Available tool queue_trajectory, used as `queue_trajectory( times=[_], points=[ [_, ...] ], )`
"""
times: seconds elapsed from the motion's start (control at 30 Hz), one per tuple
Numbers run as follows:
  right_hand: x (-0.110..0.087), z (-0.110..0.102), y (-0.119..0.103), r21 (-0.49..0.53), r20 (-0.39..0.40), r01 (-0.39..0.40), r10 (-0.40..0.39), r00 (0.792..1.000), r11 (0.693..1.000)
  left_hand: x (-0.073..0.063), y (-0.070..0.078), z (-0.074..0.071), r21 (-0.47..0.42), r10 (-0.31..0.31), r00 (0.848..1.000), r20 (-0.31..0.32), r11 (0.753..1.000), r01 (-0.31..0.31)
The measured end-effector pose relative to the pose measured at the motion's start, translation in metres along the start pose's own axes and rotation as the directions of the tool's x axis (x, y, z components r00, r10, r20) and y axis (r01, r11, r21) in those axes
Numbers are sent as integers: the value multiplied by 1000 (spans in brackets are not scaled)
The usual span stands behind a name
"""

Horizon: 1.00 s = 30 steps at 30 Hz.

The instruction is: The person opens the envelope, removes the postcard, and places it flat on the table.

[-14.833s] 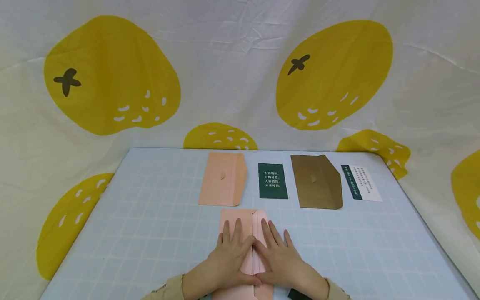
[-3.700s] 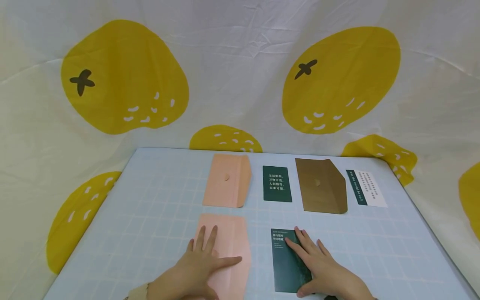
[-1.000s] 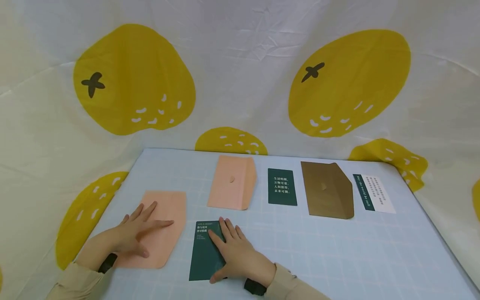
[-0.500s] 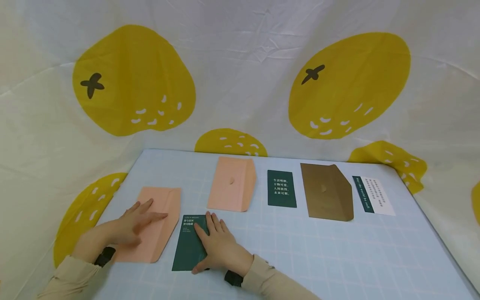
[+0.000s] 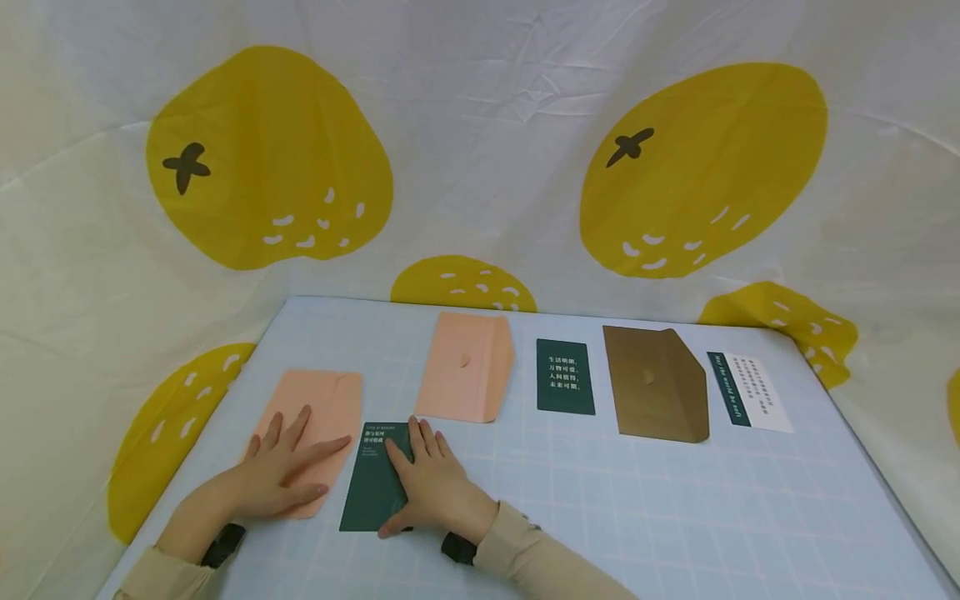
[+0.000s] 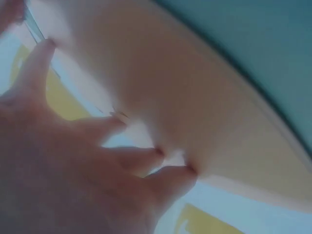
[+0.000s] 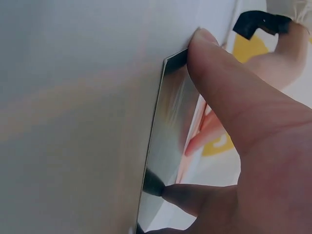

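Note:
My left hand (image 5: 277, 475) rests with spread fingers on a pink envelope (image 5: 322, 400) that lies flat at the left of the table. In the left wrist view, its fingertips touch the envelope (image 6: 161, 73). Just right of that envelope lies a dark green card (image 5: 367, 483) with small white print near its top. My right hand (image 5: 438, 492) rests on the card's right side, fingers spread, and hides part of it. In the right wrist view, the thumb and fingertips touch the shiny card (image 7: 168, 126).
Along the table's back lie another pink envelope (image 5: 459, 383), a smaller green card with white characters (image 5: 562, 400), a brown envelope (image 5: 637, 408) and a white and green card (image 5: 761, 400). A fruit-print cloth (image 5: 480, 150) hangs behind the pale blue checked table (image 5: 637, 517).
Earlier both hands pressed on the envelope, front centre; then the right hand lay on the green card. Hands, envelope and card have since slid left, in the last second slightly left and farther back.

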State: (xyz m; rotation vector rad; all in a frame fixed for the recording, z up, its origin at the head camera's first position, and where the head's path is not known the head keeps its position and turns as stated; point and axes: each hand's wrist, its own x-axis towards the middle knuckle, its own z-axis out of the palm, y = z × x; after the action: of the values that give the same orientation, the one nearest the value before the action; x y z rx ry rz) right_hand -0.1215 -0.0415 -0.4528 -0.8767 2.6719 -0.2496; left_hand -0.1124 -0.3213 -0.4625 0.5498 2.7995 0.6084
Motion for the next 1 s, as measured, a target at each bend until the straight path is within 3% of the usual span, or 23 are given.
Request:
queue_trajectory(
  times=[0.5, 0.8, 1.0],
  points=[
    [37, -14, -15, -57, -42, -43, 41, 998, 997, 17, -39, -22, -5, -46, 999, 6, 999, 46],
    [54, -11, -23, -136, 11, -54, 57, 998, 989, 26, -51, -31, -43, -36, 999, 38, 998, 38],
    [71, -8, -21, -107, -38, -26, 22, 999, 994, 28, -52, -37, -48, -35, 999, 40, 998, 37]
  ],
)
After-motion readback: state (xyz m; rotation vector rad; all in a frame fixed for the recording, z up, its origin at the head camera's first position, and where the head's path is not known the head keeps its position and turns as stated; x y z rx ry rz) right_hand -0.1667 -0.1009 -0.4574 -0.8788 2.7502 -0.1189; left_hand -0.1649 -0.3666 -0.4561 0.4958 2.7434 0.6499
